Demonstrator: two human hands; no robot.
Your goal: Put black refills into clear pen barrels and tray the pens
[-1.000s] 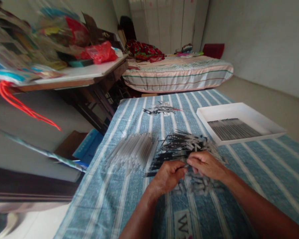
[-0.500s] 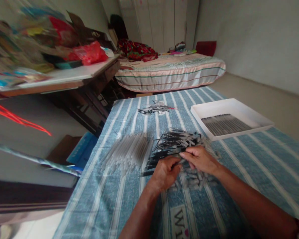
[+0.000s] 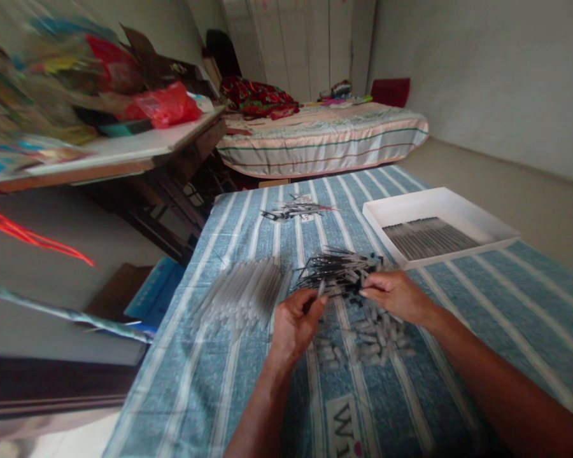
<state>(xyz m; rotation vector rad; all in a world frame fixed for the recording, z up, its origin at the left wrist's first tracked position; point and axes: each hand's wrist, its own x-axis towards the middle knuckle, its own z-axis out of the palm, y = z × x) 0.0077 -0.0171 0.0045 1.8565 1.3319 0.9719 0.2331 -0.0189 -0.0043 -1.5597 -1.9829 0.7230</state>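
Observation:
My left hand is closed around a slim pen-like piece, whose pale translucent end sticks up past the thumb and finger. To the right, my right hand has its thumb and forefinger pinched together at the edge of a pile of thin black refill-like sticks. What they pinch is too small to make out. Below that hand lie short translucent cap-like pieces. Left of my left hand is a stack of long translucent tubes, resembling pen barrels.
A white box with a row of pen-like sticks stands at the right on the striped cloth. Loose dark pieces lie at the far side. A cluttered side table is at left, a bed beyond.
My hands have moved apart: the left shifted left with the pen-like piece, the right slightly up to the black pile's edge. More of the short translucent pieces now shows.

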